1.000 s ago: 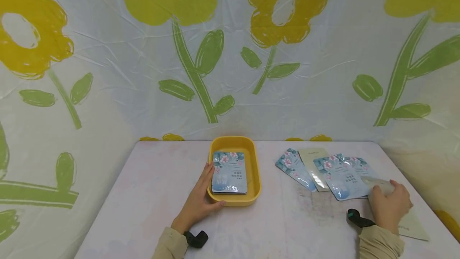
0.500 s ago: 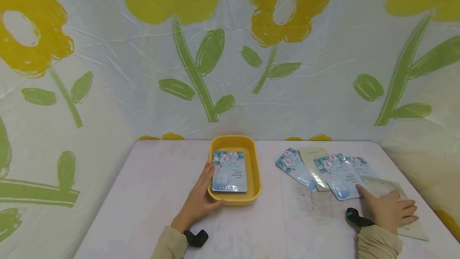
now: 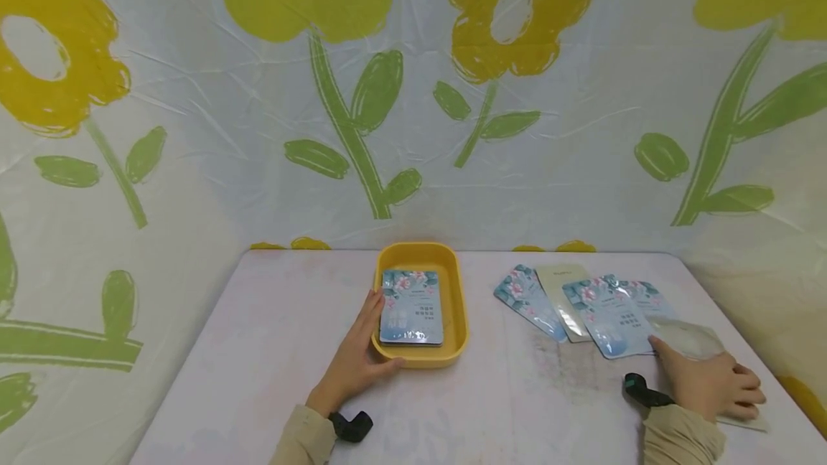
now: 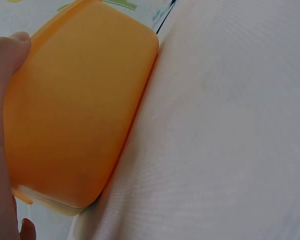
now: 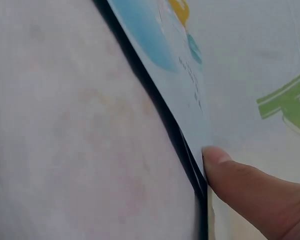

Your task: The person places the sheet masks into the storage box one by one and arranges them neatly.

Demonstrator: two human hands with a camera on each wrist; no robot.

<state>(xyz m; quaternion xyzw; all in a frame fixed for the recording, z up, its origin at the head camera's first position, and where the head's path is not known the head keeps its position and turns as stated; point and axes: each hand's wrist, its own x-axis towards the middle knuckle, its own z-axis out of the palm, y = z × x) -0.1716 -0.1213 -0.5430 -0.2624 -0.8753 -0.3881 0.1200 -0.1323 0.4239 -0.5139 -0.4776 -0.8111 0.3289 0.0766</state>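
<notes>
My left hand [image 3: 357, 354] holds the near-left corner of a yellow tray [image 3: 460, 314], thumb along the near side and fingers at the left rim. Inside the tray lies a stack of blue floral face mask sachets [image 3: 411, 311]. In the left wrist view, the tray's outer wall [image 4: 85, 105] fills much of the left. On the right, my right hand [image 3: 707, 382] lies over a cream face mask sachet [image 3: 688, 338], with curled fingers at its right edge. The thumb touches its left side beside a blue floral sachet [image 3: 610, 318]; the thumb tip [image 5: 217, 157] meets a sachet edge.
A second cream sachet [image 3: 562, 296] and another blue one [image 3: 530, 301] overlap farther left in the fanned group. A white table [image 3: 291, 293] bears everything. Behind it hangs a flower-printed cloth [image 3: 245, 149].
My right hand has shifted right and spread across the cream sachet, its fingers now curling at the far right edge. The left hand and tray stay put.
</notes>
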